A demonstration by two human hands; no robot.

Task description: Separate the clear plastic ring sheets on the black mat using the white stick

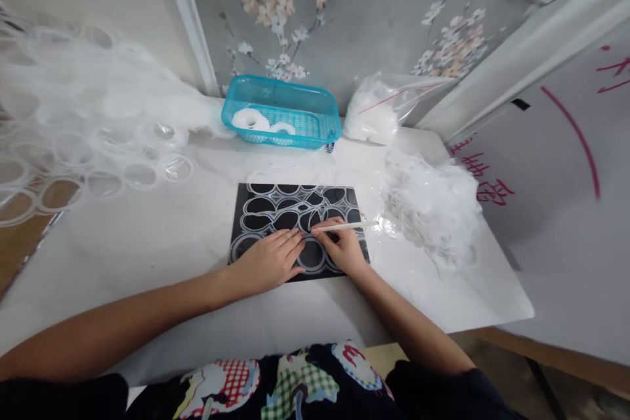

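Observation:
A black rectangular mat (299, 278) lies on the white table, under a clear film sheet with ring-shaped white outlines (258, 205). My left hand (270, 261) rests flat on the sheet's lower left part, fingers stretched toward the middle. Beside its fingertips, my right hand (343, 251) pinches a slim white pen-like stick (357, 225). The stick slants back to the right, and its tip is near the sheet's centre; I cannot tell whether it touches the film.
A blue plastic basket (319, 138) with white rings (251, 119) stands behind the mat. Translucent ring-cut film (88, 118) is heaped at left. Right of the mat lie a pile of white scraps (433, 203) and a zip bag (371, 115). A whiteboard (551, 223) borders the table's right side.

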